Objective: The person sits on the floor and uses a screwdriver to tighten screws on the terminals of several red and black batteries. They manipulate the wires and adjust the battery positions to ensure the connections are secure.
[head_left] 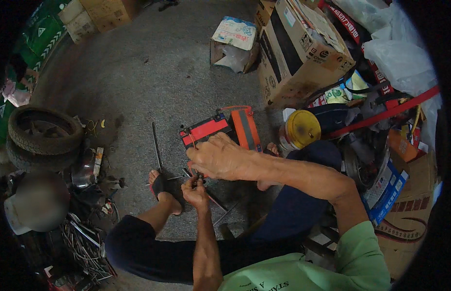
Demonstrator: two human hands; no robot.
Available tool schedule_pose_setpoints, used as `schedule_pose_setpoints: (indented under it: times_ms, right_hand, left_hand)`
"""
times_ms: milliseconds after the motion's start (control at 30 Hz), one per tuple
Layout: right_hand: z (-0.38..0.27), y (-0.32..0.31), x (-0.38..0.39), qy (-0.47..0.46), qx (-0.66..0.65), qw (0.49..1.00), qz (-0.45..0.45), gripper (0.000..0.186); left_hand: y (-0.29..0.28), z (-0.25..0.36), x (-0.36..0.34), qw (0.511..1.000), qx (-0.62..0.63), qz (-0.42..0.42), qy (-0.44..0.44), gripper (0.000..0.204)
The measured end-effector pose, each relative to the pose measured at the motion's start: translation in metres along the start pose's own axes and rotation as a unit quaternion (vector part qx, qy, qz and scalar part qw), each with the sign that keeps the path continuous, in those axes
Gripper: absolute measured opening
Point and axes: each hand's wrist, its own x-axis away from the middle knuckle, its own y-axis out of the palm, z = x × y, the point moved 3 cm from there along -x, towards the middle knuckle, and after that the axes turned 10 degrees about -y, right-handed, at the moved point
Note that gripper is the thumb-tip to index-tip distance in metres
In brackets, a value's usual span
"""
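Observation:
My left hand is closed in a pinch on a small dark part, too small to name. Just above it, my right hand is closed with the knuckles up; its fingers bend down out of sight, so what they hold is hidden. Beyond the right hand lies a red-and-black battery, partly covered by that hand. An orange battery with a grey band sits against its right side. An orange wire loops over the tops of both.
A T-shaped metal wrench lies by my left foot; a similar one lies below my hands. Two stacked tyres and metal rods are at left. A yellow-lidded bucket and cardboard boxes stand at right.

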Motion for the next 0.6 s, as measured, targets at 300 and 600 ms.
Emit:
schedule_pose_setpoints:
  times_ms: [300,600]
  right_hand:
    - [0.000,0.014,0.003,-0.017,-0.006,1.000,-0.008,0.020]
    - [0.001,0.010,0.004,-0.019,0.010,1.000,0.006,0.018]
  left_hand:
    - [0.008,0.012,0.011,0.992,0.029,0.036,0.113,0.019]
    - [0.001,0.017,0.009,0.978,-0.108,0.049,0.173,0.020]
